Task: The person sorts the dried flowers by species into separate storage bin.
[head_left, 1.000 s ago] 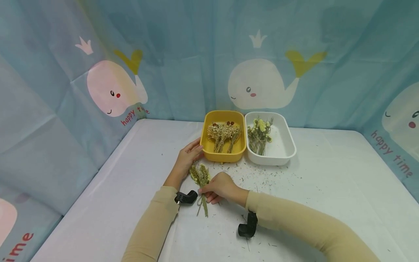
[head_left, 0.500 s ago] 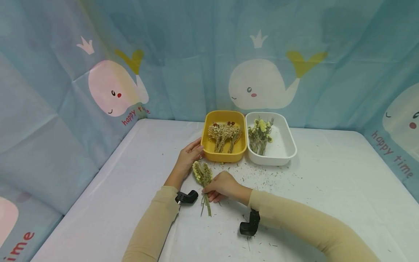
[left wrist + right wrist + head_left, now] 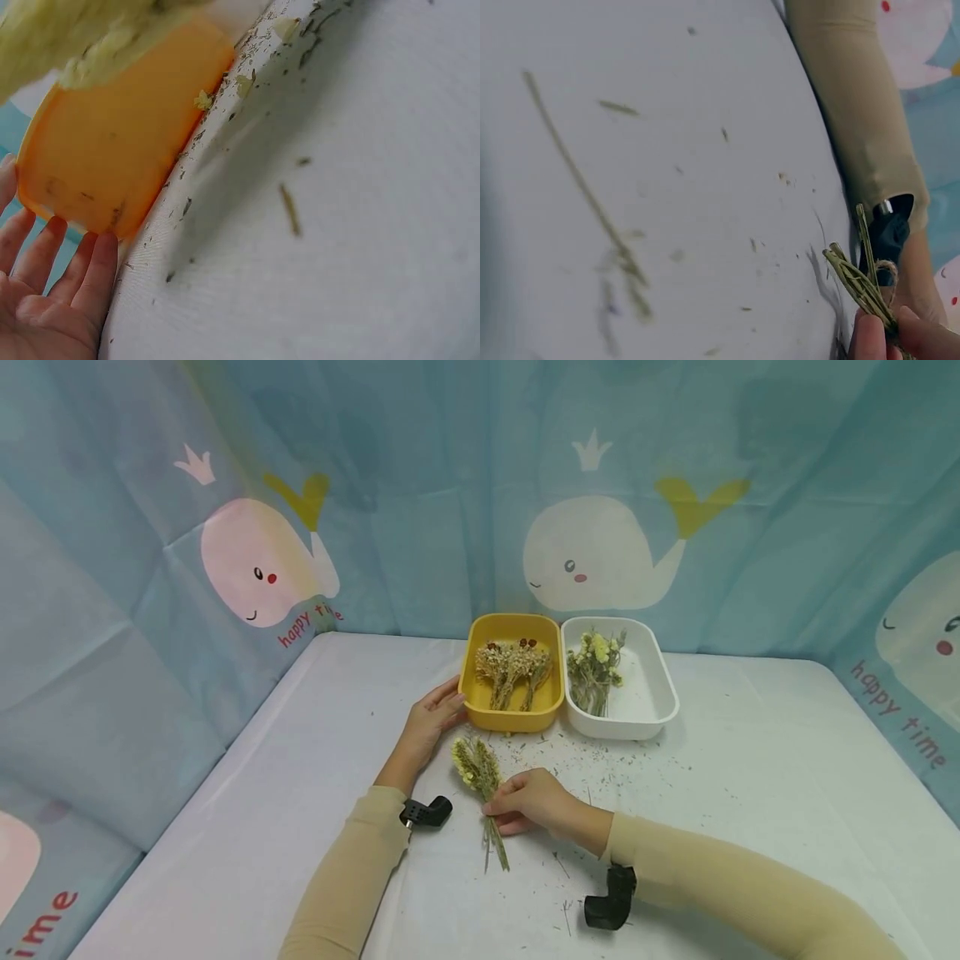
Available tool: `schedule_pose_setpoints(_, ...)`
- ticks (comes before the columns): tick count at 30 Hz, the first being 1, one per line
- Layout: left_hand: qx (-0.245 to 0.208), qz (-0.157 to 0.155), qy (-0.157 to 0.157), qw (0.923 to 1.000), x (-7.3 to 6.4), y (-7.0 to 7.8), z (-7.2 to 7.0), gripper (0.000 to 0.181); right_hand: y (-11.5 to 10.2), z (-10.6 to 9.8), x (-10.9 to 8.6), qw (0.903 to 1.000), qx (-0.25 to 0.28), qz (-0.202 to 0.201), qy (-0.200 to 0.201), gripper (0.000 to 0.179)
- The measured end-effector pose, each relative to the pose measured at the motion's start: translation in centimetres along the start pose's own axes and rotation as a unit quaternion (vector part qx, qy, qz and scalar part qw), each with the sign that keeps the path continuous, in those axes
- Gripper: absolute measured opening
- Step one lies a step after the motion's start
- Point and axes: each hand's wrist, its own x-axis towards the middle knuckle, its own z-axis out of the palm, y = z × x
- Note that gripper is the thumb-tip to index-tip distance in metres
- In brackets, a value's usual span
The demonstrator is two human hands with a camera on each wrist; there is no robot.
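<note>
My right hand (image 3: 536,802) pinches a small bunch of dried flowers (image 3: 480,767) by its stems, the pale yellow heads pointing away to the upper left. In the right wrist view the cut stem ends (image 3: 859,281) stick out past thumb and fingers, with a loop of twine around them. My left hand (image 3: 431,722) touches the left front side of the yellow tray (image 3: 517,721), fingers extended against its wall; the left wrist view shows the fingertips (image 3: 56,225) on that wall. More dried bunches with cream and dark red heads (image 3: 513,670) lie inside the yellow tray.
A white tray (image 3: 648,693) stands right beside the yellow one, holding a bunch of yellow-headed dried flowers (image 3: 596,664). Bits of stem and leaf litter the white table (image 3: 750,827) before the trays. A blue curtain with whale prints hangs behind.
My right hand has moved right and slightly toward me with the bunch, which has shifted away from my left wrist. My left hand stays at the yellow tray.
</note>
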Motion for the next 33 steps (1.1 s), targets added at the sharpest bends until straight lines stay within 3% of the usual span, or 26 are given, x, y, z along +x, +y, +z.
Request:
schedule_pose_setpoints(12, -0.003, 0.001, 0.010, 0.9999, -0.2, 0.1, -0.2, 0.051, 0.3, -2.4, -1.8, 0.9995, 0.017, -0.012, 0.024, 0.010)
schedule_pose_setpoints(23, 0.001, 0.016, -0.004, 0.9999, 0.4, 0.4, 0.2, 0.052, -1.0, -4.4, -2.9, 0.9986, 0.017, -0.044, 0.027, 0.011)
schedule_pose_setpoints(33, 0.016, -0.005, 0.009, 0.9998, 0.1, 0.0, 0.3, 0.051, -1.4, -5.6, -3.7, 0.9980, 0.005, -0.054, 0.034, 0.015)
